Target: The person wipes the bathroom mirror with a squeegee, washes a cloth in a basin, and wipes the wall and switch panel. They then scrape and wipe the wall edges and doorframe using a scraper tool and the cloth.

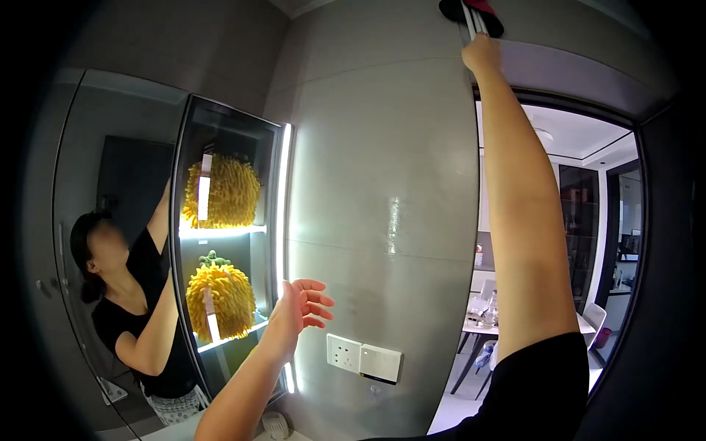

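Note:
My right hand (482,55) is raised high at the top right, its fingers closed round thin white strips or handles. Above it, at the frame's top edge, is a red and black object (482,11), partly cut off. Lower down, my left hand (301,305) is empty, with its fingers apart and slightly curled, in front of the grey wall beside the lit shelf cabinet. Two yellow shaggy items (223,192) show on the cabinet's shelves, the lower one with a green top.
A mirror (140,110) at the left reflects a person in black. The grey wall (368,162) carries a socket plate (344,353) and a switch (381,364). Through the doorway at the right are a table (478,323) and a white chair (594,317).

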Available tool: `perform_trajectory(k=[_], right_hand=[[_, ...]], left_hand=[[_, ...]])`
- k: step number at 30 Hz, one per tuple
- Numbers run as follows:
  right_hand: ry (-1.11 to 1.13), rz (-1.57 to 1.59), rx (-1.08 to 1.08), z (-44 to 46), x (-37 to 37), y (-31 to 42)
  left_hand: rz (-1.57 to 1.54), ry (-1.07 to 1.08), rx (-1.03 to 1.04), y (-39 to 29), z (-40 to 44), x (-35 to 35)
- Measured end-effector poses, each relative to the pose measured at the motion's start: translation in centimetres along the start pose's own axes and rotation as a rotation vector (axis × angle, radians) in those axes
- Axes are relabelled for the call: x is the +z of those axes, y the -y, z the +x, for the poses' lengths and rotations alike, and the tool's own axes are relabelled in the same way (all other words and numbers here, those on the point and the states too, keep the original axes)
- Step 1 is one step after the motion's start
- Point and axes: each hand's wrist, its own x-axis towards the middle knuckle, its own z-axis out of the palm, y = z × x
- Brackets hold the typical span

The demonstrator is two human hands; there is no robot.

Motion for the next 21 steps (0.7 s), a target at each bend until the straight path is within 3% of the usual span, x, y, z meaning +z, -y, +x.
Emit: perform_trajectory(k=[6, 10, 13, 21], right_hand=[[0.000, -0.096, -0.254, -6.1, 2.2, 1.2], [0.305, -0.161, -0.365, -13.9, 2.8, 6.0], [0.274, -0.078, -0.467, -17.7, 5.6, 7.2], [0.451, -0.152, -0.742, -26.7, 1.8, 1.5]], left_hand=[[-0.064, 0.001, -0.072, 3.4, -2.7, 1.9], [-0.131, 0.021, -0.178, 7.1, -5.8, 3.5], [-0.140, 0.009, -0.207, 7.0, -5.9, 3.6], [-0.125, 0.059, -0.264, 6.2, -6.0, 7.3]])
